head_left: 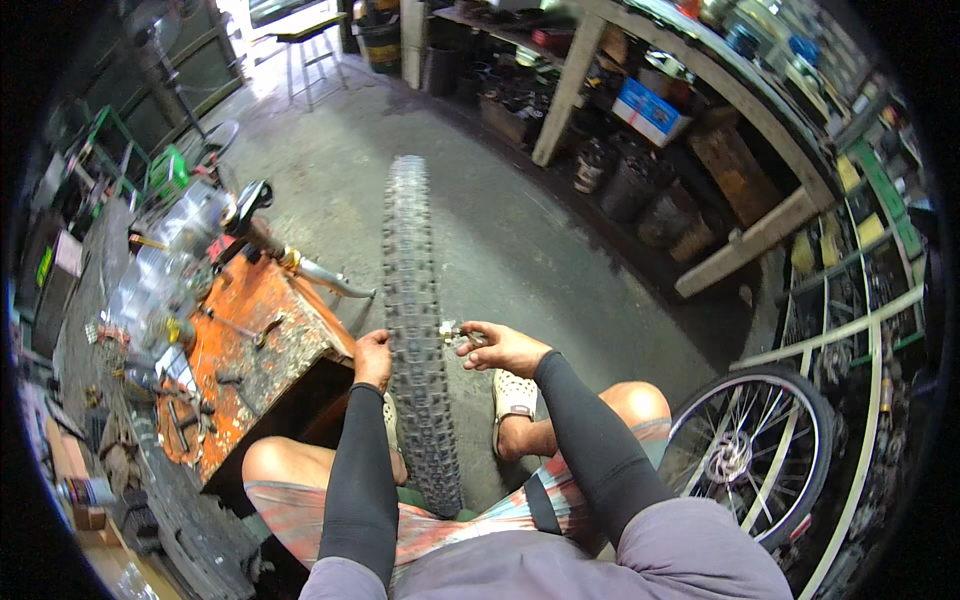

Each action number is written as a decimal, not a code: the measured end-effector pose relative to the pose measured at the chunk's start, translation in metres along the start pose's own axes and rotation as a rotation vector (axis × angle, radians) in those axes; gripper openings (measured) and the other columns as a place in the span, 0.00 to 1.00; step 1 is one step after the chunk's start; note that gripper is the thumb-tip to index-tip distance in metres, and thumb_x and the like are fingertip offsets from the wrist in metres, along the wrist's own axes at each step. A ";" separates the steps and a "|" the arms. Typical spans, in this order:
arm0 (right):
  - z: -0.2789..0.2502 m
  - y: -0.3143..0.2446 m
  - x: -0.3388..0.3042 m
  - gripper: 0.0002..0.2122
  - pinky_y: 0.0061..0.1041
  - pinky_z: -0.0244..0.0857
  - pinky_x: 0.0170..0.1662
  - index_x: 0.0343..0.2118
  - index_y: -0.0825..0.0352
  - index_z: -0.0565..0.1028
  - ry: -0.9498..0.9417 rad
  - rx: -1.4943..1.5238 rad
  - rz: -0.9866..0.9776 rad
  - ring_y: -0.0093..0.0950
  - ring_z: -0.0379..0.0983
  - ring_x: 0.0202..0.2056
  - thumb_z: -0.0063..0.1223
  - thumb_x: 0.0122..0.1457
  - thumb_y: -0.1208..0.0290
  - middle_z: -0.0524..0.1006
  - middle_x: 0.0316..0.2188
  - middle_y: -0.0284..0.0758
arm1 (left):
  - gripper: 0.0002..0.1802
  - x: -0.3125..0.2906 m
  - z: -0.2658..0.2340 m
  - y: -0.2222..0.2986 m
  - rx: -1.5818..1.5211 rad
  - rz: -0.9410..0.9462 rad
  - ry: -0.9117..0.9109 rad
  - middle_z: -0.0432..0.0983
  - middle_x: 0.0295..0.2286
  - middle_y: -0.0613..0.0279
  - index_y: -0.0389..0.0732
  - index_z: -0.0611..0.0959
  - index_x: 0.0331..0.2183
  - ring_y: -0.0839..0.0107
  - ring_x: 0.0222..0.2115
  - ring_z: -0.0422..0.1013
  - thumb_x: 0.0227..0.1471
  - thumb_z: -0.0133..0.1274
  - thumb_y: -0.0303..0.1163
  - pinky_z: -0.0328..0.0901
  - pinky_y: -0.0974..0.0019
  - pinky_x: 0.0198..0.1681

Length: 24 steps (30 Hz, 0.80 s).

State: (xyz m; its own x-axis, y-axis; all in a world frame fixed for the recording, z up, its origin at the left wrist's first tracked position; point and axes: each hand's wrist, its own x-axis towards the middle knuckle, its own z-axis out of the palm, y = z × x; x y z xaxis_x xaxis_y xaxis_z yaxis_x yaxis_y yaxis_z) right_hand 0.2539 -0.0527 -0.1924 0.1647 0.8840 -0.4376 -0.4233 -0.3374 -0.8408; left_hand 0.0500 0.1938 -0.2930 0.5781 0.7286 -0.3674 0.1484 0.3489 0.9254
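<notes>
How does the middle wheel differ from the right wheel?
Pose: the middle wheel stands upright, tread toward the camera; the right wheel shows its side.
Visible parts: the middle wheel shows mostly knobby tread; the right wheel shows spokes, a pale rim and a disc at its hub.
Place: the middle wheel is between your left hand and right hand; the right wheel has no hand near it.
Shared: both have dark tires.
</notes>
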 end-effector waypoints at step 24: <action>-0.035 0.048 0.043 0.10 0.35 0.79 0.26 0.38 0.62 0.74 0.578 0.292 0.132 0.26 0.69 0.18 0.55 0.74 0.61 0.74 0.23 0.29 | 0.26 0.074 -0.047 -0.158 -0.198 -0.170 0.094 0.80 0.40 0.71 0.49 0.84 0.52 0.73 0.36 0.76 0.69 0.44 0.57 0.72 0.68 0.42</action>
State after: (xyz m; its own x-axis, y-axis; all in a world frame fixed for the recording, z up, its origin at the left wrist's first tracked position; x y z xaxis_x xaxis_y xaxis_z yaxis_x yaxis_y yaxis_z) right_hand 0.2712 -0.0423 -0.2628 0.5120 0.4975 -0.7003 -0.6836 -0.2577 -0.6829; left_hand 0.0312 0.2204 -0.4704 0.4802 0.6981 -0.5311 0.0715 0.5724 0.8169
